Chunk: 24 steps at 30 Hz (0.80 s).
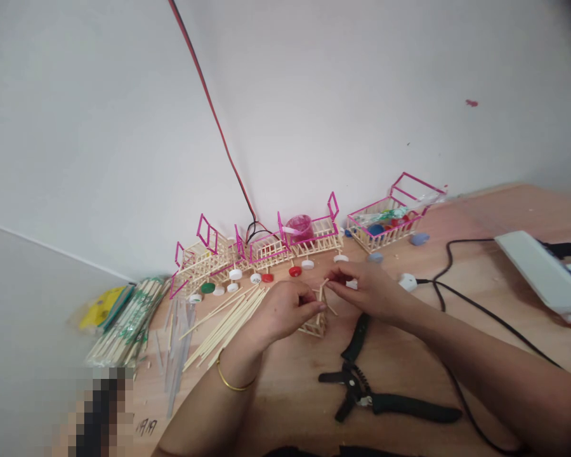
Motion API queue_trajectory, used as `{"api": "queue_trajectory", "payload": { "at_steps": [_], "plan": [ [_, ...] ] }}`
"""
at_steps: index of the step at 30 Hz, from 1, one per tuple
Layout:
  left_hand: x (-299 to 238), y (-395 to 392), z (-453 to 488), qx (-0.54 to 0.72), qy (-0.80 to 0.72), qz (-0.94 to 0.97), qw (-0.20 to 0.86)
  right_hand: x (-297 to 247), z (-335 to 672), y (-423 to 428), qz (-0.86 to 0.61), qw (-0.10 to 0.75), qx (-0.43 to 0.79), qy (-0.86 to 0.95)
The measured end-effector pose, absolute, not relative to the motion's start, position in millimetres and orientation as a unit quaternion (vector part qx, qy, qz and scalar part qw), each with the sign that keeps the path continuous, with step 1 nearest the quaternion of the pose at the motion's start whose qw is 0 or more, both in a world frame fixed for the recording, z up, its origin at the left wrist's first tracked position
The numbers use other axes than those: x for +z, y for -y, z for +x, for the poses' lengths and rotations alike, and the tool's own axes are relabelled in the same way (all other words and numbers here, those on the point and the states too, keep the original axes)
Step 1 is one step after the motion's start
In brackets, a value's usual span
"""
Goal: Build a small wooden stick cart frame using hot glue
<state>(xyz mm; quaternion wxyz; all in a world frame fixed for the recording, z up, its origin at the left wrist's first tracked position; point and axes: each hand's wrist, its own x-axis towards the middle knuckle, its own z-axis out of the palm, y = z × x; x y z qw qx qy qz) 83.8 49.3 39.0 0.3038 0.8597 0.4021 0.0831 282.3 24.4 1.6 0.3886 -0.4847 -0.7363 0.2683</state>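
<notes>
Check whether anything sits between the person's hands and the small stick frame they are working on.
Nothing visible does. The left hand and right hand both have their fingertips on the small stick frame. The black pliers lie nearer the camera, and the loose sticks lie to the left.

Wooden desk (480, 209), set into a white wall corner. On it: row of pink-trimmed stick carts (266, 247) along the wall, bottle caps (266, 277) in front of them, loose bamboo sticks (223, 327) left of centre, wrapped stick packs (124, 324) at far left, black pliers (366, 387) near front, small stick frame (316, 324) mid-desk, black cable (476, 311) and white device (542, 270) right.
</notes>
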Motion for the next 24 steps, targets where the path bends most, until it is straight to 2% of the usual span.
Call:
{"api": "queue_trajectory", "payload": {
  "at_steps": [24],
  "plan": [
    [39.7, -49.1, 83.8, 0.078, -0.405, 0.857, 0.309, 1.4, 282.4, -24.4, -0.487, 0.380, 0.267, 0.740]
  ]
}}
